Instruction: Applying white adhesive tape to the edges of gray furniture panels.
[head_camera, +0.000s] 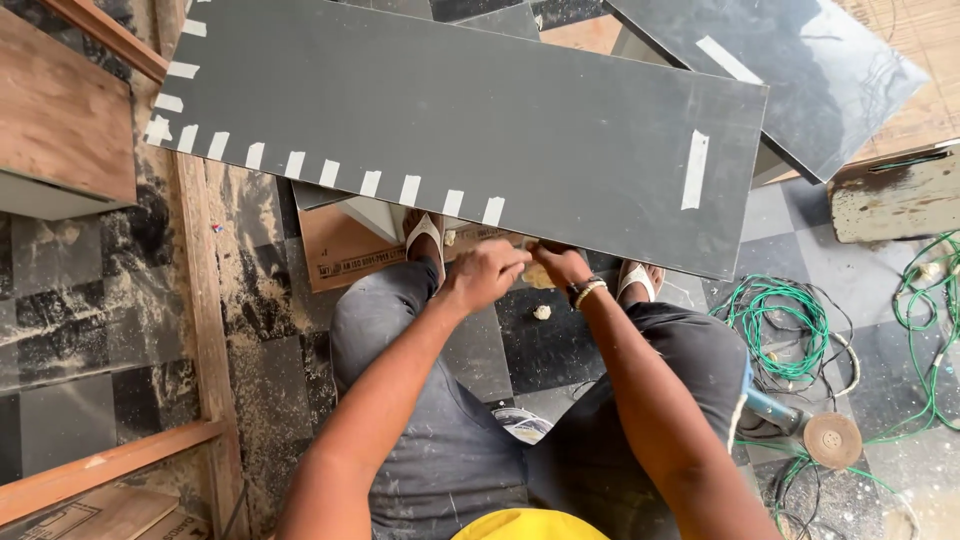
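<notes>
Two hands: both meet at the near long edge of the large dark grey laminated rectangular board (480, 130), close together.
Left hand (487, 272): fingers curled and pinched at that board edge; what they pinch is too small to tell.
Right hand (560, 265): closed around a small pale lump, just beside the left hand; a bracelet sits on the wrist.
Board: lies flat over the person's feet in white sandals (428, 238), with short strips of white masking tape (330, 172) along its near edge.
Pale crumb (541, 312): on the chequered floor, just below the board edge.
Green coiled cable (785, 325): right of the board, near a round-disc angle grinder (815, 430).
</notes>
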